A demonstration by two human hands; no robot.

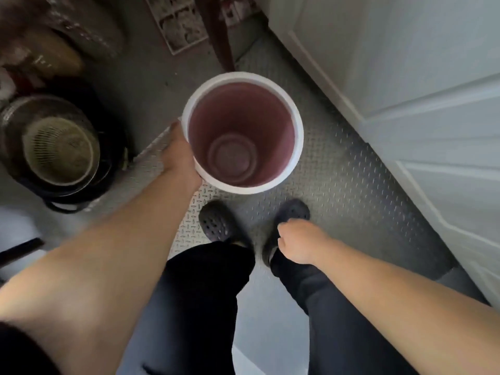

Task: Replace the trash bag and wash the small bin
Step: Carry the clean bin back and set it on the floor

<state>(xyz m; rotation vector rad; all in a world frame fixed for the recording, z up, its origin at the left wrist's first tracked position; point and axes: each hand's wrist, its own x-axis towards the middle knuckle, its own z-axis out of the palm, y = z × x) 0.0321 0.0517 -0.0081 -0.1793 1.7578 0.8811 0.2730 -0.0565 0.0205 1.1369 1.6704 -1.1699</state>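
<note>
My left hand (180,155) grips the upright, bagless small bin (242,131) by its left side, while my right hand (296,243) hangs loosely curled, empty

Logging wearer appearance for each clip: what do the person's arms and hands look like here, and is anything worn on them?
Both forearms are bare, with no gloves, watch, rings or bracelets visible on the left hand or the right hand. A dark sleeve edge shows only at the left upper arm, in the bottom left corner. No right sleeve is in view. Fingertips are mostly hidden, so nails cannot be judged.
</note>
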